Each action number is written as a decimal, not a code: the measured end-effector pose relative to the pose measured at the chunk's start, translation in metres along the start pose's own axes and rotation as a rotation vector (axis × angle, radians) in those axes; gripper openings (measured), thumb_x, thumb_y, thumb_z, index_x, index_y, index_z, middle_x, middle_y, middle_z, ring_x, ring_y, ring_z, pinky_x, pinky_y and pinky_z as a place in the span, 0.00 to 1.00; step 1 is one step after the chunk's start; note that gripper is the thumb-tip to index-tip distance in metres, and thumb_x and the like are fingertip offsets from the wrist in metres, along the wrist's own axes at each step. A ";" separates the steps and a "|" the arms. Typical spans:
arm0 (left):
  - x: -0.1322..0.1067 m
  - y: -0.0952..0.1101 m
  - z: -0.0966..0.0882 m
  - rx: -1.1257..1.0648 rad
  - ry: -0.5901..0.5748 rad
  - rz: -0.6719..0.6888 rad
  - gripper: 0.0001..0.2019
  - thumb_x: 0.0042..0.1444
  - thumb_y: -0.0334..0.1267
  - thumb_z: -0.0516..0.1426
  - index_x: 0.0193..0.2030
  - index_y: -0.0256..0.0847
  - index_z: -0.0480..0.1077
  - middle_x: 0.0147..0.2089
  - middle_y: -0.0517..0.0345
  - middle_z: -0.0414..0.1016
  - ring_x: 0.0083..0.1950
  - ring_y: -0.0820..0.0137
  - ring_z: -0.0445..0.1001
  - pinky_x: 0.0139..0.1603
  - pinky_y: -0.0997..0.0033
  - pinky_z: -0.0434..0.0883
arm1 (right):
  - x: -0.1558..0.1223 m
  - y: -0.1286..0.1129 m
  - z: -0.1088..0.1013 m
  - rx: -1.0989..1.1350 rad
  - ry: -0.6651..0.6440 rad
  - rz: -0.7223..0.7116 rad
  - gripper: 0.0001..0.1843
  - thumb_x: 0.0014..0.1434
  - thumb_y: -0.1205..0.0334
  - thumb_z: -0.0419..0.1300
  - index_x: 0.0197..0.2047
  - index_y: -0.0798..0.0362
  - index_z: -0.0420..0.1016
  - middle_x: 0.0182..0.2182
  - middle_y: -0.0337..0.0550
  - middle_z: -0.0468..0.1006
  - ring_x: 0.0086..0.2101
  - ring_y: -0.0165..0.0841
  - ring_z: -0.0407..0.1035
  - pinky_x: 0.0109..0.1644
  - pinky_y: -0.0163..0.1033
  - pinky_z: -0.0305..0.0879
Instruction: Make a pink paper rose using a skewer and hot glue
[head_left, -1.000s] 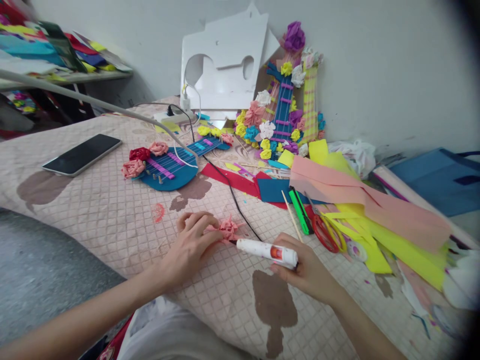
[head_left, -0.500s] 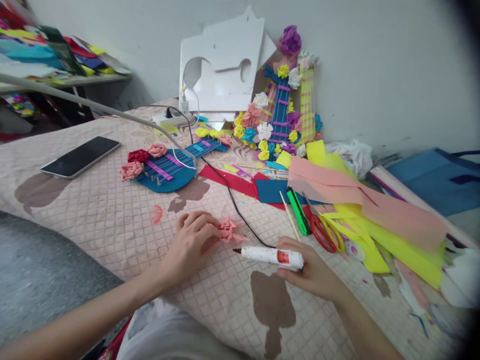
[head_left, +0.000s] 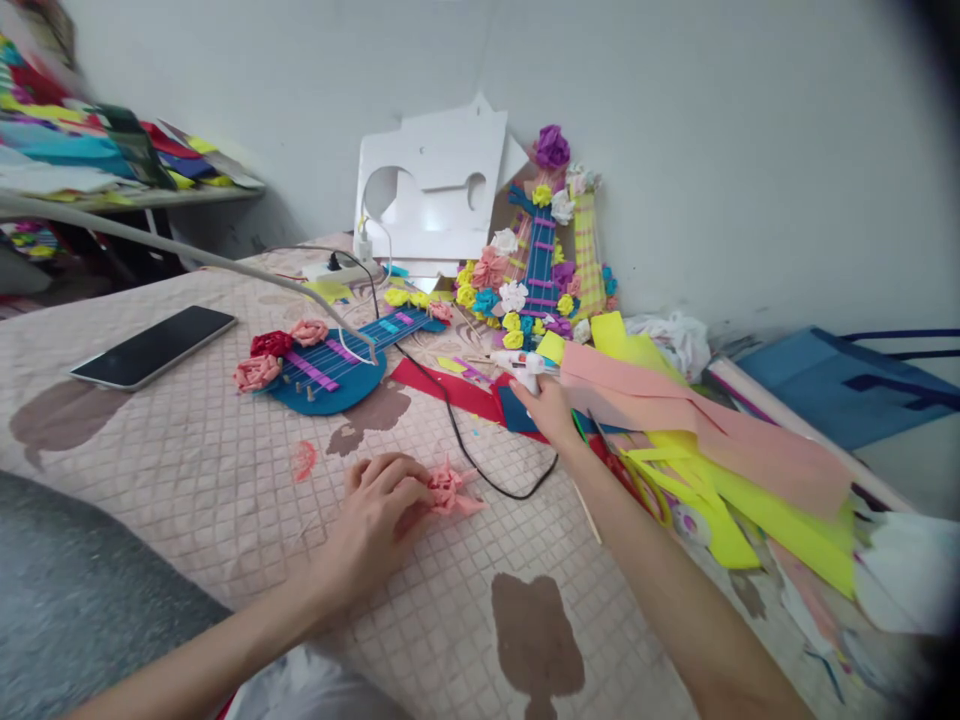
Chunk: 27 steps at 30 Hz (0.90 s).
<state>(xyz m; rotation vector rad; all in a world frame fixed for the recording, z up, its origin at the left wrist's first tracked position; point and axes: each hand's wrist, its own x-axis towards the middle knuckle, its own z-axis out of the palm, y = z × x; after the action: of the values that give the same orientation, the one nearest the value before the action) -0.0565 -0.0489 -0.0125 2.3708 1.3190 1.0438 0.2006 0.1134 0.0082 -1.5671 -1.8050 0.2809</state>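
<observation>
Low on the table, my left hand [head_left: 384,500] is closed around one side of a pink crepe-paper flower [head_left: 448,490], its fingertips hidden behind the knuckles. My right hand [head_left: 546,408] reaches far out and grips a white glue gun [head_left: 520,364] by its handle, over red and blue paper scraps [head_left: 517,408]. A black cord [head_left: 480,470] loops across the cloth toward my right forearm. Beyond the flower lies a blue toy guitar [head_left: 330,370] with strings, purple strips and paper roses.
A phone [head_left: 156,346] rests at the left. Decorated guitars [head_left: 540,262] and white cut-out boards [head_left: 435,190] lean on the wall. Pink crepe paper [head_left: 705,420], yellow strips [head_left: 780,520] and red-handled scissors [head_left: 651,490] lie at right. A white cable [head_left: 187,245] hangs across the left.
My right hand has carried the glue gun away from the flower, forward and to the left, toward the paper scraps. My left hand stays at the flower. The whole view has shifted slightly.
</observation>
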 end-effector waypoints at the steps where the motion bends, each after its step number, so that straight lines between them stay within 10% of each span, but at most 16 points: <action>1: 0.000 0.000 0.000 -0.003 -0.003 -0.001 0.03 0.60 0.32 0.57 0.36 0.43 0.71 0.45 0.57 0.74 0.50 0.63 0.66 0.51 0.57 0.57 | 0.012 0.000 0.010 -0.013 0.020 -0.006 0.16 0.55 0.51 0.56 0.35 0.56 0.74 0.30 0.49 0.77 0.34 0.42 0.70 0.38 0.42 0.63; 8: -0.001 0.000 0.001 -0.027 0.030 -0.006 0.04 0.60 0.31 0.57 0.37 0.44 0.72 0.45 0.58 0.74 0.50 0.64 0.67 0.51 0.57 0.58 | 0.051 0.010 0.051 -0.064 0.046 -0.039 0.13 0.54 0.54 0.56 0.33 0.55 0.72 0.31 0.49 0.75 0.35 0.41 0.68 0.41 0.43 0.63; 27: -0.002 -0.001 0.003 -0.040 0.026 -0.014 0.04 0.59 0.31 0.58 0.37 0.44 0.72 0.46 0.58 0.74 0.50 0.63 0.66 0.50 0.58 0.57 | 0.053 0.033 0.060 -0.090 0.122 -0.077 0.12 0.55 0.60 0.56 0.42 0.56 0.68 0.38 0.53 0.72 0.43 0.44 0.65 0.50 0.47 0.61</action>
<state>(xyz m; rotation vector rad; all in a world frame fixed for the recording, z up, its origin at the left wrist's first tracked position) -0.0559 -0.0494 -0.0160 2.3230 1.3088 1.0906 0.1881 0.1873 -0.0352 -1.5373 -1.7988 0.0675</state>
